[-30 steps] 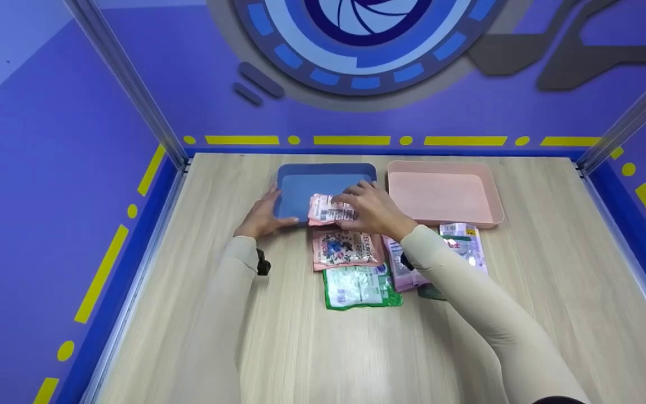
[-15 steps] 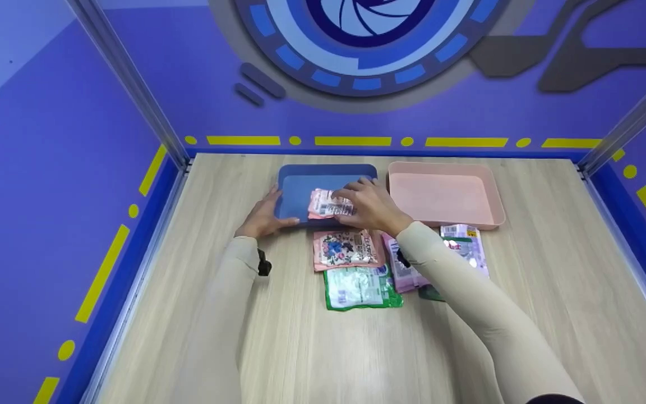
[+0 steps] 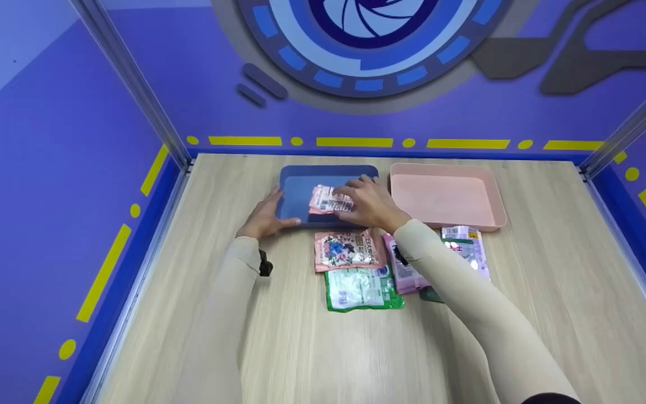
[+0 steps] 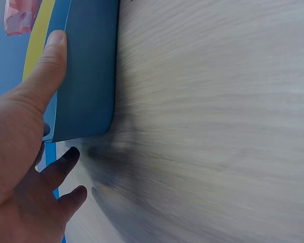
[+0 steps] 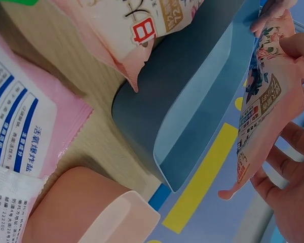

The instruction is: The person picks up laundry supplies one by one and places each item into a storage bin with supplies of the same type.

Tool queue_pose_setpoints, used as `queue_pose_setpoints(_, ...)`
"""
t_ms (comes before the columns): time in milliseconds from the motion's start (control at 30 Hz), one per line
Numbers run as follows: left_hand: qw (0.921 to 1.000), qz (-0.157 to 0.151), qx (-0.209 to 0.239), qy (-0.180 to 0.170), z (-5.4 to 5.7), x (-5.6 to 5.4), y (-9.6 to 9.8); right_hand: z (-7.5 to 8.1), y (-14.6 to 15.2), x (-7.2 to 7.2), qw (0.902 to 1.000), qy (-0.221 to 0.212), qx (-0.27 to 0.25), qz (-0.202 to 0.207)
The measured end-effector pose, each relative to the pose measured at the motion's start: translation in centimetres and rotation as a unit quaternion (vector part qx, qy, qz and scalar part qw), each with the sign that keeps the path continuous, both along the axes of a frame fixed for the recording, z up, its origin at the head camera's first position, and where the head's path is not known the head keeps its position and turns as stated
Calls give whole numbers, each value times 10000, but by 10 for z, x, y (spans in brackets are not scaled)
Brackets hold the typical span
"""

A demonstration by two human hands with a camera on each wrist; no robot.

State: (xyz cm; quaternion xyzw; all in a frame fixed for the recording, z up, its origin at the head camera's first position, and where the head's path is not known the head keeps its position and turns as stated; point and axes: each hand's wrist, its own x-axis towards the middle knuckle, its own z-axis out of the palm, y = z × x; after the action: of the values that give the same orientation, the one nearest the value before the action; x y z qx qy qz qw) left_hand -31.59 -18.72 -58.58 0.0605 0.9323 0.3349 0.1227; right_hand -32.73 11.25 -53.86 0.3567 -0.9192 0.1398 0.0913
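Observation:
My right hand [image 3: 372,203] pinches a pink-and-white flat packet [image 3: 328,200] above the blue tray [image 3: 295,178]. In the right wrist view, flower print and lettering show on the tilted packet [image 5: 261,96], with the thumb on one side and fingers on the other. My left hand [image 3: 264,217] rests against the tray's front left corner. In the left wrist view its thumb [image 4: 50,66] lies over the rim of the blue tray [image 4: 88,76], while other fingers spread past the corner. A second pink flowered packet [image 3: 345,249] lies on the table in front of the tray.
A pink tray [image 3: 441,199] stands to the right of the blue one. Nearer me lie a green-edged packet [image 3: 359,289], a pink-purple packet [image 3: 407,275] and a lilac packet [image 3: 466,238], partly hidden by my right arm. Blue-purple walls [image 3: 323,120] enclose the wooden table [image 3: 323,353].
My right hand has carried the pink packet slightly away from me, from over the tray's front rim to further inside its outline. My left hand has stayed at the tray's corner.

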Motion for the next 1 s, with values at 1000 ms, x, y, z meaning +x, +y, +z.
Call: queue_pose_setpoints(1000, 10000, -51, 4, -16, 0, 1, -1, -9, -6, -22, 9968, -233, 395, -648)
